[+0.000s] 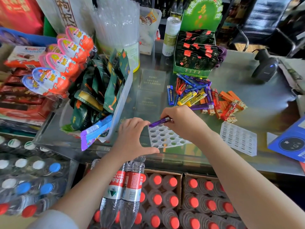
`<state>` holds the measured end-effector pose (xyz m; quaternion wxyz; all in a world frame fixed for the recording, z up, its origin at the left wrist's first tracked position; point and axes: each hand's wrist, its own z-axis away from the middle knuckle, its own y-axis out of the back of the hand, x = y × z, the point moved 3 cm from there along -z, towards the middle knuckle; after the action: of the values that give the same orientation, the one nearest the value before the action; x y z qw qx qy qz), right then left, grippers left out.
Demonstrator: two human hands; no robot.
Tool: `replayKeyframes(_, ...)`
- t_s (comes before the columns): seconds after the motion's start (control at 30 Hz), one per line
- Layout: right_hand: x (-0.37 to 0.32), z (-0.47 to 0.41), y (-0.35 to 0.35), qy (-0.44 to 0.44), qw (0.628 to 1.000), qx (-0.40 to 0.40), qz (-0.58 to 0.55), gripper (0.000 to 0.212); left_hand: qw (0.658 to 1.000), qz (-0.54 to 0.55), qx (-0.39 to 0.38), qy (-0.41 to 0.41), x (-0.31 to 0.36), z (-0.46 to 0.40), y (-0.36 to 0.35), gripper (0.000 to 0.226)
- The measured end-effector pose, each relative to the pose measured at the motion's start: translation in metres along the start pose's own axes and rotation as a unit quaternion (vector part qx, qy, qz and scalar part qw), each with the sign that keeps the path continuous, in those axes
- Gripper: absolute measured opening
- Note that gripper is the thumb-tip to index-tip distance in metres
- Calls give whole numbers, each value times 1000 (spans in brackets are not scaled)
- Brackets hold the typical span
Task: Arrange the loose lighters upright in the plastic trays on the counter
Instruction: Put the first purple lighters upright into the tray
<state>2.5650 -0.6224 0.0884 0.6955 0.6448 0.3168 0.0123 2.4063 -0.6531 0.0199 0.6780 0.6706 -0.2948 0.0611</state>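
Far left, beside the surface (247, 90): chocolate eggs (57, 63) stacked in a slanted row, red candy boxes under them. Next right, a clear bin (122, 100) crammed with dark green packets (99, 90); a blue-purple wrapper (95, 131) pokes over its near corner. Behind the bin, a bundle of clear straws (115, 22).

Left hand (132, 138): rests at the left edge of the tray (165, 138), thumb along the near edge, fingers bent at the far-left corner. Grip: steadying the tray, fingers on its rim.

Tray: clear plastic, round sockets in rows, lying flat on the glass surface near the front edge. No lighter stands in any visible socket.

Right hand (183, 123): above the tray's far-right part. Grip: closed round a purple lighter (160, 122), pinched at its metal end. Lighter lies nearly level, base pointing left toward the left fingers, just over the tray's far edge. Whether it touches the tray, cannot tell.

Beyond the right hand: loose lighters (203, 95) in a heap on the surface — blue, purple, red, yellow, orange, all lying flat. One blue lighter (170, 95) lies apart, left of the heap. Behind the heap, a green display box (196, 52) of dark sachets, a tall can (170, 35) to its left.

Right of the hands: a second tray (239, 138), flat, with rectangular slots. Far right: a black scanner (265, 66), and a blue box (290, 142) at the edge.

Below the surface: bottles (165, 199) with red caps in cartons.
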Motion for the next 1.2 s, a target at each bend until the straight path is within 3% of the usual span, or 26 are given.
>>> replayKeyframes(0.2,-10,-20,-7,-4,994,-43,-98,23,1000,12,13,-10,-1,1,-1,90)
replayKeyframes(0.4,6,-9,-25,-3,975,27,-218,16,1000,4,15,-7,-1,-1,-2,93)
replayKeyframes(0.57,15,0,-29,10,992,59,-113,30,999,12,-30,-7,2,-8,3,98)
replayKeyframes(0.63,37,9,-20,-56,992,104,-51,36,999,20,-41,-14,2,-12,4,100)
replayKeyframes(0.73,75,24,1,-149,966,205,58,26,997,28,-61,-28,3,-15,3,101)
replayKeyframes(0.83,100,29,8,-191,956,182,130,26,996,31,-80,-31,3,-20,1,101)
replayKeyframes(1.0,119,27,5,-184,946,133,232,32,994,12,-102,-19,4,-25,-2,103)
replayKeyframes(1.1,114,27,4,-138,950,147,238,32,994,22,-107,-15,5,-25,-1,103)
replayKeyframes(1.2,89,34,13,-122,978,151,81,22,995,56,-85,-12,7,-26,2,102)
